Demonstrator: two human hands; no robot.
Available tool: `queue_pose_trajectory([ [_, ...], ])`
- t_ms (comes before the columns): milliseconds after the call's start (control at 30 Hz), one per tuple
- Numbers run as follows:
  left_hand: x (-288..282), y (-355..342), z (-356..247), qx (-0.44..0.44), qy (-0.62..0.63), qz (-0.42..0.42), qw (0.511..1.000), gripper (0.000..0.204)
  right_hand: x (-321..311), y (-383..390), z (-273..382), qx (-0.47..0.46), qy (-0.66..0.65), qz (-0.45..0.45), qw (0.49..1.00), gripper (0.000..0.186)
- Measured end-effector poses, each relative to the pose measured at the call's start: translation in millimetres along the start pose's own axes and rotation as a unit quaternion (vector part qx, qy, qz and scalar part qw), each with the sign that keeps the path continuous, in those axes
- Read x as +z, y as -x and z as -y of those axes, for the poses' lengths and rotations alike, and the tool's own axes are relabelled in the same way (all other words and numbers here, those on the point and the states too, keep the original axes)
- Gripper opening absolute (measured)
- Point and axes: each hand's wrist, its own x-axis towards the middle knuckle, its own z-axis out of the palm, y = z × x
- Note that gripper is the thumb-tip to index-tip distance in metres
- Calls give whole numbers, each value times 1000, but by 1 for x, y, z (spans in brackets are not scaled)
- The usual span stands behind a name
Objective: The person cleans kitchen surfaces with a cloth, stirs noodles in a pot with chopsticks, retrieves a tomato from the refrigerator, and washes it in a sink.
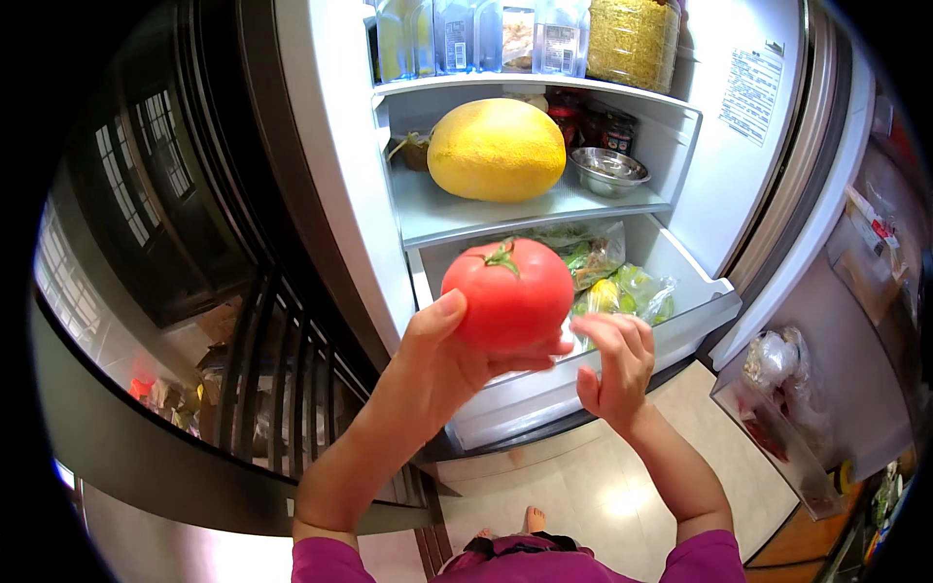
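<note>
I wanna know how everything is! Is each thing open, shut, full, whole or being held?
Tomato, whole, held up, green top on.
Left hand, gripping the tomato.
Right hand, partly open, beside the tomato.
Drawer, pulled out.
Door, open.
Melon, whole, lying on its side.
Bowl, upright; contents unclear.
Jar, mostly full; lid out of view.

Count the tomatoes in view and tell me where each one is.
1: the red tomato in the left hand, in front of the drawer. Others may be hidden among the bagged vegetables.
</note>
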Motion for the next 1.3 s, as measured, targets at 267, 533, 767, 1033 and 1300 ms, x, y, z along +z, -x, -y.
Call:
queue_pose_trajectory([
  [267,6,28,9,-53,108,-27,992,73,78,-28,-34,-15,33,-124,992,29],
  [533,-10,55,29,-74,184,-42,979,81,149,-49,-74,13,128,-209,969,31],
  [767,-1,82,29,-128,167,-51,976,81,166,-61,-81,-5,121,-229,966,32],
  [1033,27,77,60,-173,178,-54,967,84,110,-51,-82,11,51,-31,998,61],
  [1300,100,53,111,-222,205,-28,953,82,-147,41,-27,64,129,-324,935,45],
])
